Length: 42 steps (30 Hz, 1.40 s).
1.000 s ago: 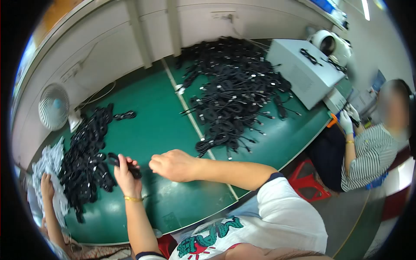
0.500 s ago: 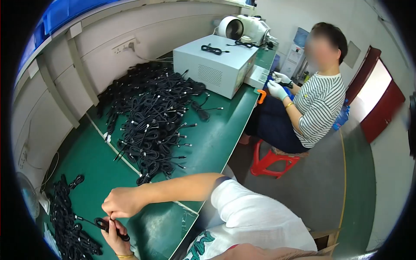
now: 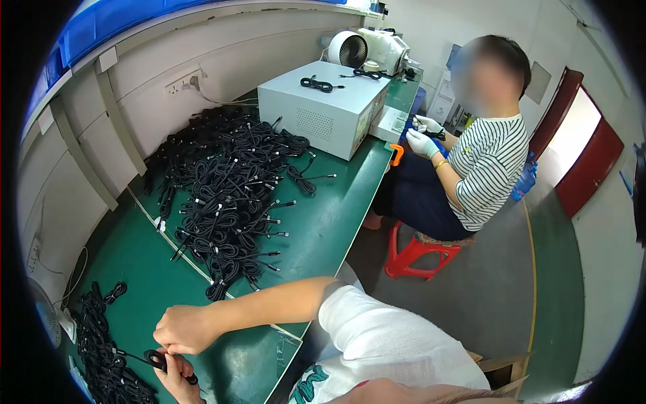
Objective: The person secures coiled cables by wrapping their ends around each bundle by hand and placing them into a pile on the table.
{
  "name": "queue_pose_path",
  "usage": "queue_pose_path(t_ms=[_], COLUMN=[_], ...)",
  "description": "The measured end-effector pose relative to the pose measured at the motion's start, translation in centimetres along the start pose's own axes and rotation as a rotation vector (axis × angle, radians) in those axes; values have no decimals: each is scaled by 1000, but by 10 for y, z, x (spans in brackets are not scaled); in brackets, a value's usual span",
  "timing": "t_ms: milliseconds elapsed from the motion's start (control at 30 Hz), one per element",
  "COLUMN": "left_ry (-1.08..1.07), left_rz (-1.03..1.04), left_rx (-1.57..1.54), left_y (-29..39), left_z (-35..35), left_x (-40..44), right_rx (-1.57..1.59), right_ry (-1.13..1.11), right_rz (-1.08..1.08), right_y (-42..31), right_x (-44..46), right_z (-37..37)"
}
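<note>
My left hand (image 3: 177, 381) is closed around a coiled black cable (image 3: 156, 361), with part of the loop showing above the fingers. One end of the cable, with a small metal plug, sticks out to the left. My right hand (image 3: 186, 330) is closed just above it, fingertips pinched at the top of the coil. What exactly those fingertips grip is partly hidden. Beside both hands, at the lower left, lies a pile of coiled black cables (image 3: 108, 343) on the green table (image 3: 161, 279).
A larger heap of black cables (image 3: 222, 195) covers the table's middle. Behind it stands a grey metal box (image 3: 323, 111) with cables on top, and a fan (image 3: 350, 50). A co-worker (image 3: 488, 155) in white gloves sits on a red stool (image 3: 420, 252), holding a cable.
The camera view has shifted slightly, so the scene sits a little further left. Both hands stay together at the coiled cable, with little visible change in grip.
</note>
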<state>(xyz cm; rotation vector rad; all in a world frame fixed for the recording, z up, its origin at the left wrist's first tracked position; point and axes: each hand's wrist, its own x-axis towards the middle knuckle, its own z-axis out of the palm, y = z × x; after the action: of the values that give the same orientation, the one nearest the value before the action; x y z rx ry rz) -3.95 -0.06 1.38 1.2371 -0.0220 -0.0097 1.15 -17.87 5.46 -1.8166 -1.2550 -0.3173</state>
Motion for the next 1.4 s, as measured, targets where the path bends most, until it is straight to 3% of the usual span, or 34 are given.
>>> queue_pose_path(t_ms=[67,200,467,500,567,600,667,767,800,833,867,900,933,1100,1200,1300,1367,1400], left_ry=[-98,-132,-342,-342,72,49,-37,-236,-307,-352,-372,-392,-325,-394,-322,-360,-390,-453], left_rz=[84,174,658,568,-52,-50,-75,-225,-235,-337,-324,-313,-486,-506,-436,-509,-77,-37], left_rx=[648,809,1172,1094,139,195,231,341,363,444,508,573,548,588,583,644,516,710], left_y=[41,39,26,23,-25,-36,-27,-16,-17,42,44,44,42,48,46,30,-5,-4], left_z=[35,32,9,3,-8,-16,-5,0,-2,56,58,58,60,60,60,41,19,9], left_x=[-10,-10,1,3,9,14,12,3,1,-15,-14,-14,-10,-11,-13,-3,-4,0], right_rx=[28,79,200,198,128,88,37,498,589,554,519,546,546,575,622,701,725,751], right_ry=[-16,-51,18,55,-3,-118,-75,192,85,-91,-266,-307,-309,-147,-217,-286,-287,-293], right_rz=[0,-36,35,70,153,264,266,364,377,356,333,363,362,270,401,369,390,408], right_y=[-3,-2,6,11,28,26,29,17,15,20,29,36,34,26,14,12,8,6], right_x=[1,-1,-3,-3,-2,-1,-2,2,2,2,2,2,2,2,3,4,2,3], right_z=[-5,-5,15,17,20,8,-3,-19,-21,-19,-14,-3,-5,-9,-20,-24,-30,-30])
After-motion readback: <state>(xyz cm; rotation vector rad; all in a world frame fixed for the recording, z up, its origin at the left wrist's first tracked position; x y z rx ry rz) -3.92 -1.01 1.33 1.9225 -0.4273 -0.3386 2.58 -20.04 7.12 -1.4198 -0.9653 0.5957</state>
